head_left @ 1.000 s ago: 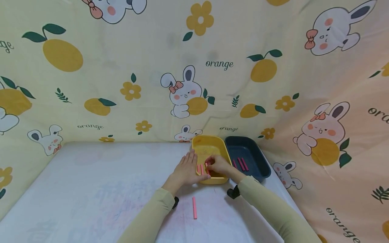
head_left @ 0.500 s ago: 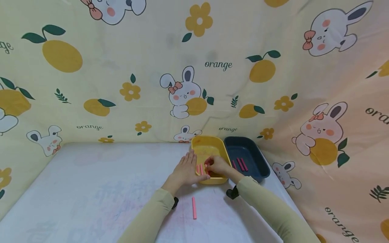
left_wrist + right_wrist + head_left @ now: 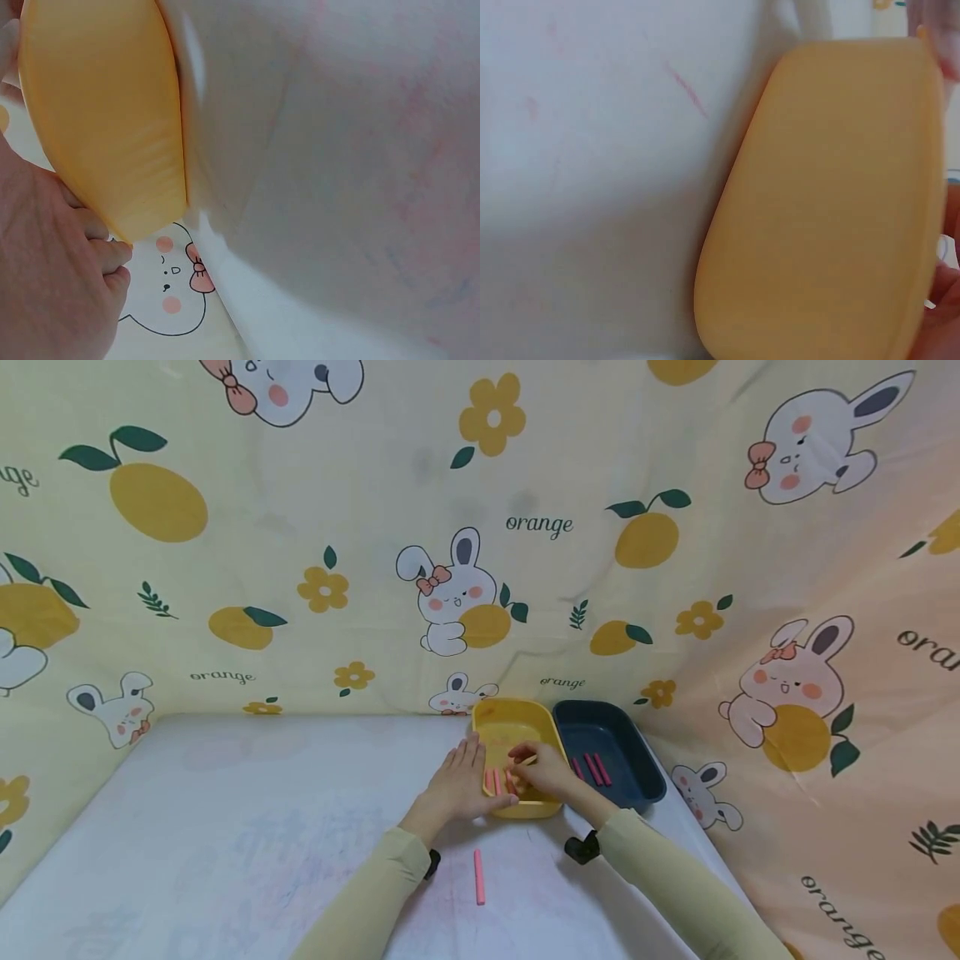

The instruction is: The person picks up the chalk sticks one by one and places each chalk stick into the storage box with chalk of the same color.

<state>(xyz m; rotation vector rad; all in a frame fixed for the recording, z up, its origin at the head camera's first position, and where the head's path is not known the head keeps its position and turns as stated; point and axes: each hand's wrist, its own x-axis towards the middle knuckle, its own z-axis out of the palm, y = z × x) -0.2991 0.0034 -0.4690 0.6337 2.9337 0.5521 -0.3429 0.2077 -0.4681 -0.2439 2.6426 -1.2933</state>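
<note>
In the head view, my left hand [image 3: 453, 782] rests with straight fingers along the left rim of the yellow tray [image 3: 517, 712], its thumb reaching across the near corner. Several pink chalk sticks [image 3: 497, 782] lie side by side in the tray's near left part. My right hand [image 3: 542, 768] hovers inside the tray just right of them, fingers bent, with yellow showing through a gap between finger and thumb. Another pink chalk stick [image 3: 479, 877] lies on the table in front. Both wrist views mostly show the tray's outer wall [image 3: 105, 112], with parts of the hands at the edges.
A dark blue tray [image 3: 600, 718] stands against the yellow tray's right side, holding darker pink sticks [image 3: 597, 769]. A printed cloth [image 3: 300, 527] hangs behind the white table [image 3: 225, 827] and along its right side.
My right fingers, earlier pinching the rightmost pink chalk stick in the yellow tray, have let go and lifted slightly, moving to the right. The left hand has stayed in place.
</note>
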